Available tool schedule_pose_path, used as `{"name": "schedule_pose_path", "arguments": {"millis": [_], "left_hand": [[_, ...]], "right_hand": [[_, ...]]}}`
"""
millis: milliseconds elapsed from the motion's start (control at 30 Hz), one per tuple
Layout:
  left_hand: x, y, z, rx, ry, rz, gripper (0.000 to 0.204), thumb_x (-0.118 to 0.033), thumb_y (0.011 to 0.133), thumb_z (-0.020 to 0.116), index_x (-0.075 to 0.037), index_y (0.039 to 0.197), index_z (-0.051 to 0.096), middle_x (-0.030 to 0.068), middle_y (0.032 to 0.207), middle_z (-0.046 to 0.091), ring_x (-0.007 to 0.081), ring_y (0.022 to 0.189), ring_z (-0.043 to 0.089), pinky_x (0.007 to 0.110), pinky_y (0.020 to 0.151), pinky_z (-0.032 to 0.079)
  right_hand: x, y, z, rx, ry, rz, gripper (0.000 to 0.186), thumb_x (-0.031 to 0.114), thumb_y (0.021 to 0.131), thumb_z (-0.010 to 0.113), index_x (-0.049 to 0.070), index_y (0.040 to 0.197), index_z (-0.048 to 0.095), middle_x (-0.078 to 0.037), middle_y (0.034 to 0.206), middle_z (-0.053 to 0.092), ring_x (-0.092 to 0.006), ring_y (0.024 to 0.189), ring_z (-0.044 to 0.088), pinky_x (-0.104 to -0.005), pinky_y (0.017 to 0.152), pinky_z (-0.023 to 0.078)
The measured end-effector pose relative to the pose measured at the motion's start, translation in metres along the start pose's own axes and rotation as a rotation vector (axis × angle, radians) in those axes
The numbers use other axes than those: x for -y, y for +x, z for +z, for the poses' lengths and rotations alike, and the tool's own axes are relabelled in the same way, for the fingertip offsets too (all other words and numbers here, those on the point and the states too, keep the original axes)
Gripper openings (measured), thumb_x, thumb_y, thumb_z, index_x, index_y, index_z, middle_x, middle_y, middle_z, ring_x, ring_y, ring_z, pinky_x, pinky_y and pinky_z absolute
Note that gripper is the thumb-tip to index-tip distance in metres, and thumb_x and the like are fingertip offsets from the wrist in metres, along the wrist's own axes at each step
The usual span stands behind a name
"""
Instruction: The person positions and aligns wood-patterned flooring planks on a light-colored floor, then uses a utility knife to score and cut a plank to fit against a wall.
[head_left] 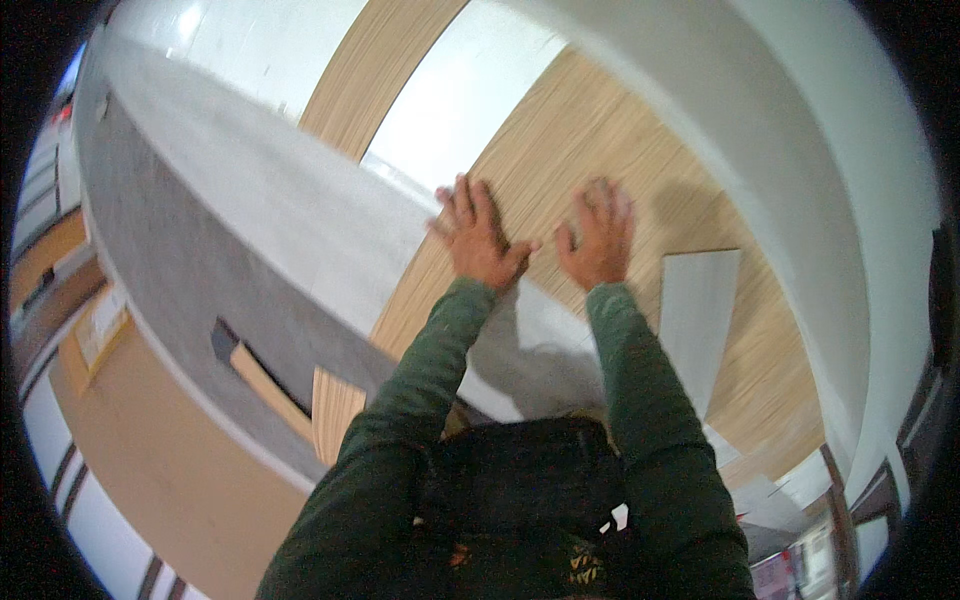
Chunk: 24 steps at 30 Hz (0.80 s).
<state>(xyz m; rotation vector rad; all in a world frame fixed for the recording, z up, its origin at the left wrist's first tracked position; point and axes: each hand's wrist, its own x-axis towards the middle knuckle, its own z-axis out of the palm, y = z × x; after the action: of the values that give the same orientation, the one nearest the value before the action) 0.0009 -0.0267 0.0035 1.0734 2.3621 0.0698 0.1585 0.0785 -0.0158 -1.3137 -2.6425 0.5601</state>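
With each grip spread, left hand (477,242) and right hand (601,240) (slightly blurred) would best press the wood-grain boards (580,130) evenly, palms flat

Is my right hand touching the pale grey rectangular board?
No, your right hand is over tan wood-grain planks, with the grey board apart, further right.

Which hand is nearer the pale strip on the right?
Right. The right hand is up and left of the pale strip; the left hand is farther left.
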Motion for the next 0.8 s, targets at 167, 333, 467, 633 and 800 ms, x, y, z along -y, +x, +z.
{"name": "schedule_pose_path", "arguments": {"millis": [167, 333, 467, 633, 800], "left_hand": [[0.063, -0.059, 0.044, -0.399, -0.116, -0.096, 0.101, -0.062, 0.083, 0.058, -0.003, 0.154, 0.019, 0.0284, 0.16, 0.01, 0.0493, 0.148, 0.002, 0.072, 0.109, -0.001], [0.065, -0.076, 0.036, -0.349, 0.078, -0.117, 0.071, -0.046, 0.094, 0.044, -0.003, 0.149, 0.035, 0.0198, 0.16, 0.021, 0.0496, 0.147, 0.007, 0.07, 0.112, 0.002], [0.056, -0.074, 0.038, -0.383, 0.078, -0.099, 0.071, -0.044, 0.092, 0.046, -0.005, 0.15, 0.035, 0.0196, 0.161, 0.02, 0.0499, 0.146, 0.009, 0.071, 0.111, 0.004], [0.063, -0.076, 0.04, -0.401, 0.103, -0.101, 0.071, -0.044, 0.092, 0.045, -0.005, 0.15, 0.035, 0.0191, 0.161, 0.02, 0.0498, 0.147, 0.009, 0.072, 0.111, 0.004], [0.061, -0.072, 0.045, -0.364, 0.15, -0.127, 0.073, -0.048, 0.094, 0.039, -0.007, 0.153, 0.029, 0.0166, 0.163, 0.011, 0.047, 0.148, 0.0, 0.072, 0.111, 0.002]], "right_hand": [[-0.013, -0.002, 0.009, -0.176, -0.006, -0.083, 0.053, 0.034, 0.084, 0.066, 0.005, 0.127, 0.058, -0.014, 0.145, 0.042, -0.0415, 0.139, 0.031, -0.0595, 0.113, 0.025], [-0.004, -0.001, 0.009, -0.174, -0.043, -0.117, 0.053, 0.031, 0.085, 0.067, 0.004, 0.128, 0.056, -0.015, 0.145, 0.044, -0.0401, 0.138, 0.034, -0.059, 0.112, 0.027], [-0.012, -0.002, 0.006, -0.23, -0.033, -0.173, 0.053, 0.024, 0.085, 0.067, 0.001, 0.131, 0.055, -0.018, 0.144, 0.047, -0.0402, 0.136, 0.038, -0.0552, 0.113, 0.027], [-0.048, -0.058, -0.02, -0.298, 0.239, -0.025, 0.062, 0.032, 0.089, 0.064, -0.001, 0.138, 0.046, -0.026, 0.143, 0.045, -0.0431, 0.135, 0.039, -0.052, 0.114, 0.027], [-0.148, -0.239, -0.07, -0.314, -0.136, 0.472, 0.082, 0.041, 0.077, 0.08, -0.006, 0.136, 0.047, -0.028, 0.136, 0.05, -0.0423, 0.131, 0.042, -0.0518, 0.11, 0.032]]}}
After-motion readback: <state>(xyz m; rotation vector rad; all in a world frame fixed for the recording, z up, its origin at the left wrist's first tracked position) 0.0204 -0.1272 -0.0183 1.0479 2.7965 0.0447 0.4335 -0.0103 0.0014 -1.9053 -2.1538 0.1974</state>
